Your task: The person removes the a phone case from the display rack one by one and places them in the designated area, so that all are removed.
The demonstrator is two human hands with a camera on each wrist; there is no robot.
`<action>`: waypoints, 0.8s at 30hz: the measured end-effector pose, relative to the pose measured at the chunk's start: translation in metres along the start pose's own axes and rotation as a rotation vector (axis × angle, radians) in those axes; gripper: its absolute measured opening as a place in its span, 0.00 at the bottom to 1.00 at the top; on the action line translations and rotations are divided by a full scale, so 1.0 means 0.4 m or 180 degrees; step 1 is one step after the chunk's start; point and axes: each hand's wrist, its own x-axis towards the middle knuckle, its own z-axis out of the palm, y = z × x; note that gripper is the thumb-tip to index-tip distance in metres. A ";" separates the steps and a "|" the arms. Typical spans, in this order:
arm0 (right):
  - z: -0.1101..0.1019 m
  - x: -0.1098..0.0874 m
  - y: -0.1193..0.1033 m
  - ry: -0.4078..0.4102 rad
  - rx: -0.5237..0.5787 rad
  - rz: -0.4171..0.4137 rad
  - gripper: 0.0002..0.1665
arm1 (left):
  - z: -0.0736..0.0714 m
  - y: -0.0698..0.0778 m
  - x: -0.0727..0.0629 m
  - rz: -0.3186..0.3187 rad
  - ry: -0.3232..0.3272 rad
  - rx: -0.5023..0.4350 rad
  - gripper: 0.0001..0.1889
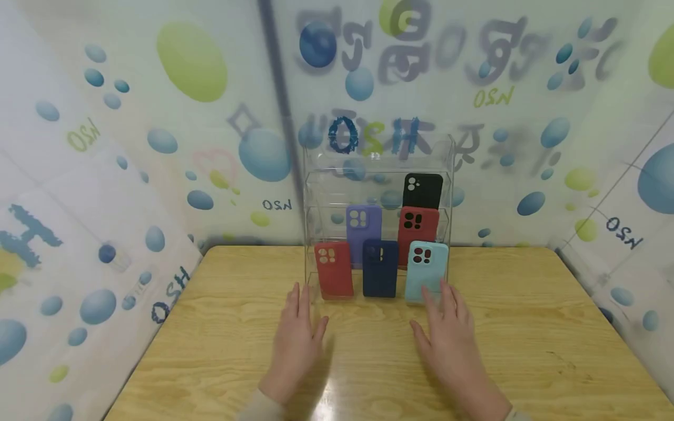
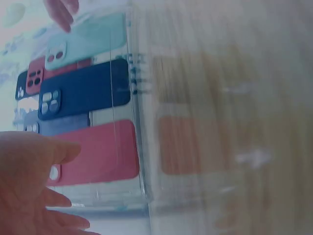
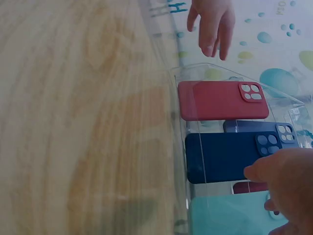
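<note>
A clear tiered display rack (image 1: pixel 379 164) stands on the table with several phone cases leaning in it. Along its lowest tier are a red phone case (image 1: pixel 334 275), a navy one (image 1: pixel 380 272) and a light blue one (image 1: pixel 425 272). Behind them show a purple case (image 1: pixel 363 225), a dark red case (image 1: pixel 416 231) and, highest up, a black case (image 1: pixel 423 190). My left hand (image 1: pixel 297 342), fingers extended, is by the rack's lower left corner near the red case. My right hand (image 1: pixel 450 345) reaches in front of the light blue case, fingers spread; whether it touches is unclear. Neither hand holds anything.
The rack stands towards the back of a wood-grain table (image 1: pixel 237 304). Pale walls (image 1: pixel 221 128) printed with blue and green dots and letters rise close behind the table and at both sides.
</note>
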 end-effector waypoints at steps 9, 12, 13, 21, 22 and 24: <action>-0.039 0.058 0.023 0.0494 -0.0003 -0.0153 0.38 | -0.017 -0.041 0.064 -0.0008 0.0531 -0.0265 0.33; -0.048 0.077 0.031 0.0609 0.0038 -0.0142 0.37 | -0.021 -0.049 0.084 0.0010 0.0605 -0.0350 0.31; -0.050 0.083 0.035 0.0649 0.0042 -0.0140 0.37 | -0.021 -0.052 0.089 0.0005 0.0614 -0.0375 0.30; -0.068 0.135 0.074 0.1077 0.0073 -0.0305 0.36 | -0.007 -0.068 0.122 -0.0269 0.0447 -0.0774 0.24; -0.071 0.141 0.077 0.1113 0.0090 -0.0318 0.36 | -0.005 -0.069 0.127 -0.0299 0.0405 -0.0873 0.23; -0.076 0.151 0.083 0.1145 0.0108 -0.0318 0.34 | -0.001 -0.070 0.137 -0.0347 0.0327 -0.1095 0.21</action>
